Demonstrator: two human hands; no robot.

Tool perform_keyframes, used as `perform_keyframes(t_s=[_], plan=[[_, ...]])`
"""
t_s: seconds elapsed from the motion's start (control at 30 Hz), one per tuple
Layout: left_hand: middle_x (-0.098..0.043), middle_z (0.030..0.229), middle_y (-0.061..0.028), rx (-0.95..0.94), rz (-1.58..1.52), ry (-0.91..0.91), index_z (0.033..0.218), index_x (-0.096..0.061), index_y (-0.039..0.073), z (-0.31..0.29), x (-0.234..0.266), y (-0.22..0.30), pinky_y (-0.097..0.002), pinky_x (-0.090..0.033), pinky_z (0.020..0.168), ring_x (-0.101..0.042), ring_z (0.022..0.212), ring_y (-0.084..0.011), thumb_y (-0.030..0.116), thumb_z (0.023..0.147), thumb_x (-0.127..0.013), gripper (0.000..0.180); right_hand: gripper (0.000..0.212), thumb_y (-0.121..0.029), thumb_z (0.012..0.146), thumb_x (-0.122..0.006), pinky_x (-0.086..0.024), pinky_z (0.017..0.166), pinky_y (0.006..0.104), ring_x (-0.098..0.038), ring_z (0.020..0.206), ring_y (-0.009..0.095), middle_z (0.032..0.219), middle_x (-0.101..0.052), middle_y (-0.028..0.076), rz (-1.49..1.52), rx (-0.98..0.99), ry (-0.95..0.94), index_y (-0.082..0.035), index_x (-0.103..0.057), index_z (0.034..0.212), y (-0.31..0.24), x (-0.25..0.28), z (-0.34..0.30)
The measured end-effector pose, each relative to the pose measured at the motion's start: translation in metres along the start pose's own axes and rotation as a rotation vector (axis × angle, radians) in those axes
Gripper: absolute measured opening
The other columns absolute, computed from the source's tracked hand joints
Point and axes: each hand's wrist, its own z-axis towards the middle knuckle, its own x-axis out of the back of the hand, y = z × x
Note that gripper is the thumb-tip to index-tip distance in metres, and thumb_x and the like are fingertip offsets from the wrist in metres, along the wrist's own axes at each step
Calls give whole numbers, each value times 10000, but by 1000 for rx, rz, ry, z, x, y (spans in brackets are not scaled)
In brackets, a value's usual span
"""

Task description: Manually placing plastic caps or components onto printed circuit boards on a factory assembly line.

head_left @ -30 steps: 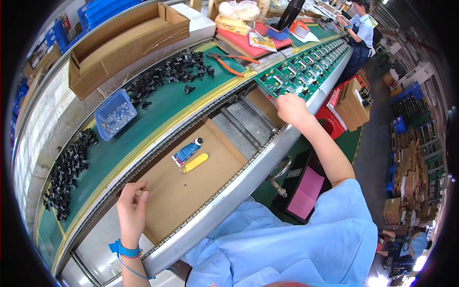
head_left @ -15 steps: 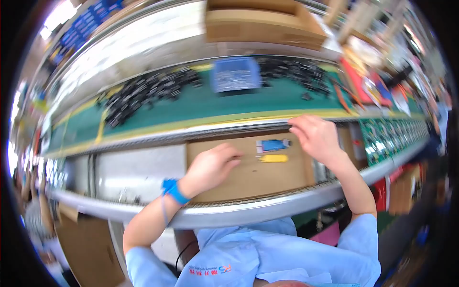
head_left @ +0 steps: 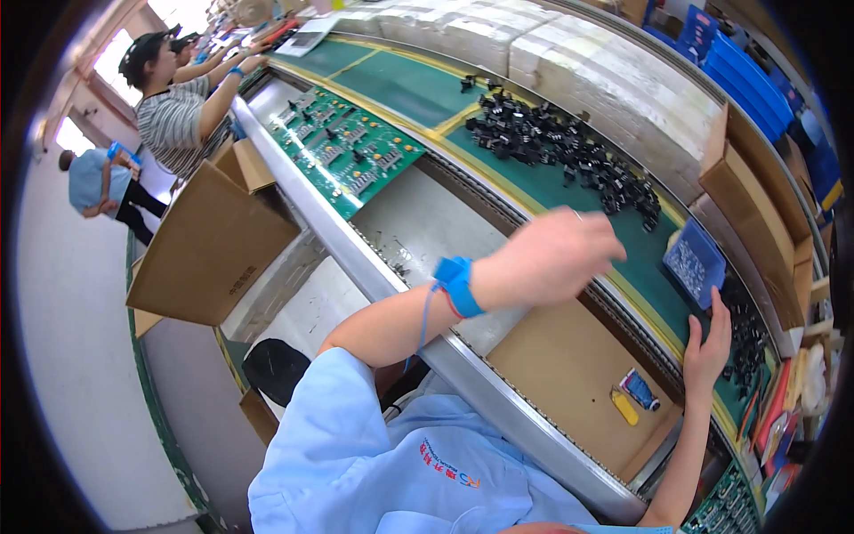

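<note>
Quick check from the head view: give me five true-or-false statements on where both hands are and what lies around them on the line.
1. The left hand is raised over the belt, empty. True.
2. The left wrist wears a red band. False: the wristband is blue.
3. The right hand reaches by the blue tray. True.
4. The green circuit boards lie under the right hand. False: they lie far up the line, near another worker.
5. Black parts are heaped on the green belt. True.

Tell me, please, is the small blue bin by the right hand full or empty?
Not empty: the blue bin holds a layer of small pale parts; the right hand rests at its near edge.
</note>
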Motion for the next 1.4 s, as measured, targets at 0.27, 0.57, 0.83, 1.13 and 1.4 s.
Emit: perform_keyframes(t_s=[0.27,0.57,0.83,1.13,1.4], plan=[[-637,991,-148,492,690,586,1055,-642,65,-95,161,-167,-406,-502,736,-636,865,-333,89,798,-664,258,573,-38,898,-568,-413,959,357,-543,1093,270,1312,-521,175,173,-167,18,-62,-373,1435,8,-2,-3],[-544,1336,-144,1368,892,501,1384,-393,36,-246,249,-282,-490,-365,1017,-509,1235,-321,505,944,-422,644,552,-77,901,-586,-418,936,377,-541,1061,281,1278,-532,168,165,-211,33,-61,-396,1419,5,-6,1],[-663,1128,-154,1277,962,397,1272,-494,21,-235,228,-263,-546,-313,1016,-590,1120,-321,541,954,-388,618,488,-94,912,-585,-411,936,370,-537,1045,271,1245,-537,120,129,-179,20,-38,-440,1375,7,-4,1],[-682,815,-194,972,1063,302,1251,-511,-22,-225,182,-193,-518,-347,998,-662,827,-346,500,968,-391,606,283,-48,934,-546,-434,931,365,-564,1041,295,1170,-580,133,17,74,47,-27,-569,1216,15,2,40],[-661,732,-151,662,919,153,1201,-535,-34,-198,128,-76,-468,-364,1000,-654,746,-289,398,914,-557,518,414,71,710,-634,-462,861,432,-559,1035,381,1089,-575,166,-89,0,-497,-8,-565,1112,-5,-9,90]])
